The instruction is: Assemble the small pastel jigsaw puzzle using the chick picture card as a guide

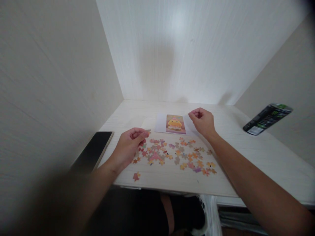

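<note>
Puzzle piece [149,131] pinched in the left hand [128,145]; right hand [203,122], fingers [195,113] curled together, beside the picture card [175,125].

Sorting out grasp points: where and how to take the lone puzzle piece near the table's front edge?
Probably pinch the lone puzzle piece by opposite edges, coming from above on the front-edge side of the table. It appears to lie flat, so its thin outline is the likely grip; the other pieces lie farther back, leaving room for fingertips around it.
</note>
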A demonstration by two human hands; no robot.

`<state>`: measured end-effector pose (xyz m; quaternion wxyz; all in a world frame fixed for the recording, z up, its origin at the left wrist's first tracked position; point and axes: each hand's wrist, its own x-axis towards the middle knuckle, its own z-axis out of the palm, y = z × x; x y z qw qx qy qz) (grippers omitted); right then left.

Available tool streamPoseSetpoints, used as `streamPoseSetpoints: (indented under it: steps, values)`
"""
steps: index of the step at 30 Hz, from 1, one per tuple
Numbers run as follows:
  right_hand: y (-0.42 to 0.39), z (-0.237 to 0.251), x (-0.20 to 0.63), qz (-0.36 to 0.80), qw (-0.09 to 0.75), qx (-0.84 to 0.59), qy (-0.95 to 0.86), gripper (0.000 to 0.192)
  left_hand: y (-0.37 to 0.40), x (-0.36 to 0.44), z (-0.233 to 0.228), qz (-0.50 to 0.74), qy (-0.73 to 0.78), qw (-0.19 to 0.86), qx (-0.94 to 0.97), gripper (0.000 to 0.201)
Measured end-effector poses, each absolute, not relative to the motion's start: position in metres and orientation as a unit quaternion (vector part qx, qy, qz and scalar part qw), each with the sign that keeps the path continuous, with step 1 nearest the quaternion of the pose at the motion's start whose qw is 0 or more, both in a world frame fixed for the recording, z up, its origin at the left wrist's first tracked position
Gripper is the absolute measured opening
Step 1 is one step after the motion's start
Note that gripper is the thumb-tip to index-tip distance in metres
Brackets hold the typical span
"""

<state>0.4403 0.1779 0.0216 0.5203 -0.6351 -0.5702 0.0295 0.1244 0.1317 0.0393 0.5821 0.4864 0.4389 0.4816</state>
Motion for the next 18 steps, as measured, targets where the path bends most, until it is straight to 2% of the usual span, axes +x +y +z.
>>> streamPoseSetpoints:
  steps: [11,18]
  values:
    - [0.171,0.03,0.427,0.036,0.51,-0.619,-0.596,0.017,0.116,0.124,0.051,0.265,0.426,0.482,0.718,0.021]
    - [0.169,0.034,0.424,0.04,0.511,-0.615,-0.599,0.015,0.119,0.125,0.045,0.24,0.416,0.402,0.78,0.019]
